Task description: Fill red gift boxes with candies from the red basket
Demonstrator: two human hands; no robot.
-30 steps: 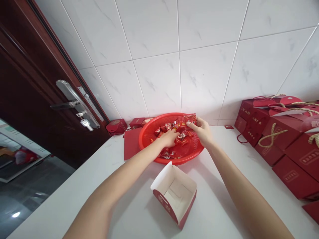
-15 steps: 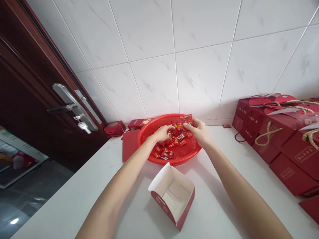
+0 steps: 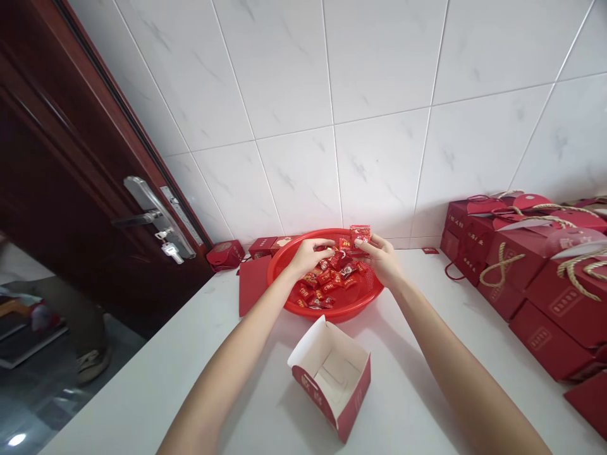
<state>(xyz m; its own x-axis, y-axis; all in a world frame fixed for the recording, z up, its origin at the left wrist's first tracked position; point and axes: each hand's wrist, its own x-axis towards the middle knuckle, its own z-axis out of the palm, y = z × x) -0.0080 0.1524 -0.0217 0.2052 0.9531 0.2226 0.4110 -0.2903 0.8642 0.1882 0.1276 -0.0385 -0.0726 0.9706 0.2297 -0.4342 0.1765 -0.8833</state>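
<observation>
A red plastic basket stands near the wall with several red-wrapped candies in it. My right hand is closed on a small red packet, held up over the basket's far right side. Above the candies, my left hand has thumb and fingertips drawn together; whatever lies in that pinch is too small to make out. In front of the basket an open-topped red box with a pale inside sits on the white table, between my forearms.
Red gift boxes with rope handles are stacked along the right side. Behind and left of the basket lie a flat red card and small red boxes. A dark wooden door stands left, and a person's leg shows beyond it.
Both hands have lifted slightly from among the candies, the right one raising the red packet more upright. The camera view has shifted a little. A person's leg has appeared beyond the door.
</observation>
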